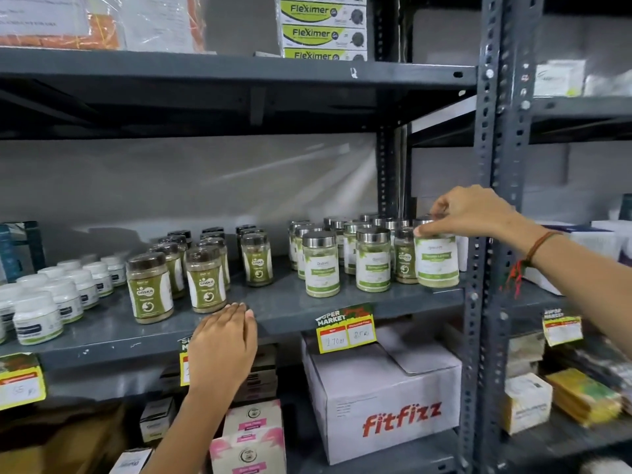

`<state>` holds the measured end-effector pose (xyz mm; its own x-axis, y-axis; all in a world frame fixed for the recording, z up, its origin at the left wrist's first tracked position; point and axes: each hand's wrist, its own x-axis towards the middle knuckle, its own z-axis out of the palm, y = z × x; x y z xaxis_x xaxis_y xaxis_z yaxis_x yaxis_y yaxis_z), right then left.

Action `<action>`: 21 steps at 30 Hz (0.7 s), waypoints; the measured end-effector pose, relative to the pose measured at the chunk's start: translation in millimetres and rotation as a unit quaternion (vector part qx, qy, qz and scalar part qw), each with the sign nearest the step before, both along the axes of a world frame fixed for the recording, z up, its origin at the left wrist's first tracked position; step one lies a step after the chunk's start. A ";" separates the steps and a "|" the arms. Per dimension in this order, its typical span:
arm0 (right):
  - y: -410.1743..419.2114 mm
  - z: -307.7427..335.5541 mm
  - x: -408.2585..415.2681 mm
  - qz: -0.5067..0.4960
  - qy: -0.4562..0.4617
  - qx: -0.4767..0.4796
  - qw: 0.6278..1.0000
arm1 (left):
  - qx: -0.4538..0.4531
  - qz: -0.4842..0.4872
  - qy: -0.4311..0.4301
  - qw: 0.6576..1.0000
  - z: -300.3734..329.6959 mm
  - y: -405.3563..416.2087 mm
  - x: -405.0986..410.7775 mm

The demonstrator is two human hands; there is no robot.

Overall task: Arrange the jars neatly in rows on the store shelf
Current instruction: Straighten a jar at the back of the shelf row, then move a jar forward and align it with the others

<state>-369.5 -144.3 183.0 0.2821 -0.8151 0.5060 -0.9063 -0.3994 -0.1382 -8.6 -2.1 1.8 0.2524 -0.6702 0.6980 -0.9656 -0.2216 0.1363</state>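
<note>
Several silver-lidded jars with green and white labels stand in rows on the right part of the grey shelf. My right hand grips the lid of the rightmost front jar, which stands on the shelf by the upright post. Dark-lidded green "Gaska" jars stand in rows at the middle, with one front jar a little apart to their right. My left hand rests flat on the shelf's front edge below the Gaska jars, fingers together and holding nothing.
Small white tubs fill the shelf's left end. Price tags hang from the front edge. A "fitfizz" carton and pink boxes sit below. Perforated steel posts bound the bay on the right. "Fleximer" boxes sit above.
</note>
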 end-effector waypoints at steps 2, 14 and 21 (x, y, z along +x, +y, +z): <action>-9.0 -4.6 -3.2 -0.036 0.030 -0.003 0.999 | -0.001 0.003 0.001 1.000 -1.3 -1.1 0.6; -28.0 -14.7 4.8 -0.123 0.125 0.002 0.985 | -0.018 0.014 -0.003 1.000 -7.1 -4.8 2.0; -22.1 -12.9 13.3 -0.136 0.162 0.018 0.977 | -0.016 0.012 0.004 1.000 -5.9 -3.1 0.9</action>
<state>-356.1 -166.4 170.2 0.1930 -0.8980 0.3955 -0.9768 -0.1376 0.1642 -7.6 -5.2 -4.1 0.2731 -0.6411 0.7173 -0.9591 -0.2392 0.1513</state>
